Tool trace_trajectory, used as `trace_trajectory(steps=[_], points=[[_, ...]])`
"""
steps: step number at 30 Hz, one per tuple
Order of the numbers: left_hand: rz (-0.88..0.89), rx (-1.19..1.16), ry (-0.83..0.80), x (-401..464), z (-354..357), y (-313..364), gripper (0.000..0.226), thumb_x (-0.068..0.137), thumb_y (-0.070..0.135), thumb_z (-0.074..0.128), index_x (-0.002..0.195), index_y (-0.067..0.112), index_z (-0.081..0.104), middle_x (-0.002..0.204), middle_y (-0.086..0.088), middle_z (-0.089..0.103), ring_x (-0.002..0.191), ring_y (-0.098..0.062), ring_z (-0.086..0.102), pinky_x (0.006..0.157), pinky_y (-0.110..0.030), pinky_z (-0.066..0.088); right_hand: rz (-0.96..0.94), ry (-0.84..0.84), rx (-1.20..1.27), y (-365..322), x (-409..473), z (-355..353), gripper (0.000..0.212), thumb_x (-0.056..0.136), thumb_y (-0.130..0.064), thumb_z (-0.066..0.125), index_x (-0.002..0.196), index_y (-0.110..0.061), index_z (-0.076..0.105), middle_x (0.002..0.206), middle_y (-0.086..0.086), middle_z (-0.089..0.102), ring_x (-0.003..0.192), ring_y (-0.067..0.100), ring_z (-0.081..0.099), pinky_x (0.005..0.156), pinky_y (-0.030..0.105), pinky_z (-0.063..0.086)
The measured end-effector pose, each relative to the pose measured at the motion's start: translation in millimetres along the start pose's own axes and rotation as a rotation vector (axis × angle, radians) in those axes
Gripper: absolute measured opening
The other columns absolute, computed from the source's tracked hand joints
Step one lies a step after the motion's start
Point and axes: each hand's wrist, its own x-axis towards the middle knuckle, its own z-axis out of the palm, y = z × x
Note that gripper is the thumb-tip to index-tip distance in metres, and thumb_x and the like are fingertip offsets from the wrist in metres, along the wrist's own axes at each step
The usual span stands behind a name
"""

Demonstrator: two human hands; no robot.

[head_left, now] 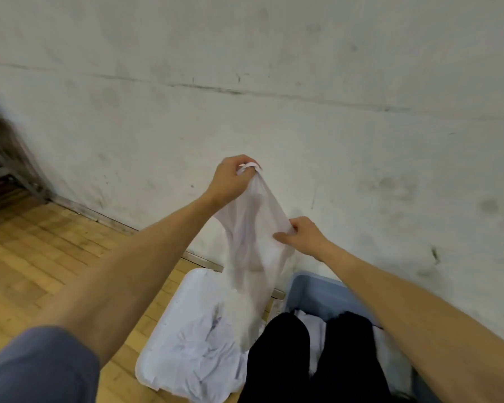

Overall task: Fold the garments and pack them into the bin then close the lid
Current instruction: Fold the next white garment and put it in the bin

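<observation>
A person's grey sleeve (38, 365) and black-trousered knees (312, 359) fill the foreground, the knees over a blue bin (320, 289) holding pale cloth, with a white lid (184, 303) just left of the bin on the wooden floor (41, 257), crumpled white garments (198, 353) lying on it. Above the lid and bin, a thin white garment (253, 234) hangs in the air, its top bunched in the gripping left hand (233, 177), its side edge pinched by the right hand (298, 232). Beyond the bin stands a scuffed white wall (274, 82).
</observation>
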Motion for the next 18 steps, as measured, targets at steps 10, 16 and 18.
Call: trace_trajectory(steps=[10, 16, 18], points=[[-0.221, -0.107, 0.288, 26, 12, 4, 0.025, 0.088, 0.014, 0.052, 0.099, 0.010, 0.075, 0.100, -0.003, 0.073, 0.097, -0.018, 0.065, 0.081, -0.024, 0.048, 0.110, -0.142, 0.197, 37, -42, -60, 0.026, 0.093, -0.031, 0.065, 0.090, -0.005, 0.069, 0.099, 0.008, 0.072, 0.092, 0.022, 0.069, 0.090, 0.040, 0.056], [-0.485, -0.171, 0.378, 26, 35, -1, 0.026, 0.092, 0.014, 0.051, 0.110, 0.007, 0.070, 0.111, -0.009, 0.069, 0.105, -0.024, 0.061, 0.081, -0.022, 0.041, 0.064, 0.030, 0.496, 14, -50, -90, 0.031, 0.101, -0.034, 0.050, 0.122, -0.013, 0.061, 0.115, 0.003, 0.069, 0.105, 0.021, 0.067, 0.095, 0.038, 0.052], [-0.519, -0.165, 0.348, 23, 42, -4, 0.025, 0.091, 0.015, 0.052, 0.106, 0.006, 0.070, 0.104, -0.011, 0.069, 0.101, -0.027, 0.062, 0.076, -0.024, 0.041, 0.046, 0.126, 0.390, 1, -53, -102, 0.029, 0.101, -0.038, 0.047, 0.114, -0.018, 0.063, 0.107, 0.000, 0.068, 0.099, 0.016, 0.065, 0.087, 0.032, 0.052]])
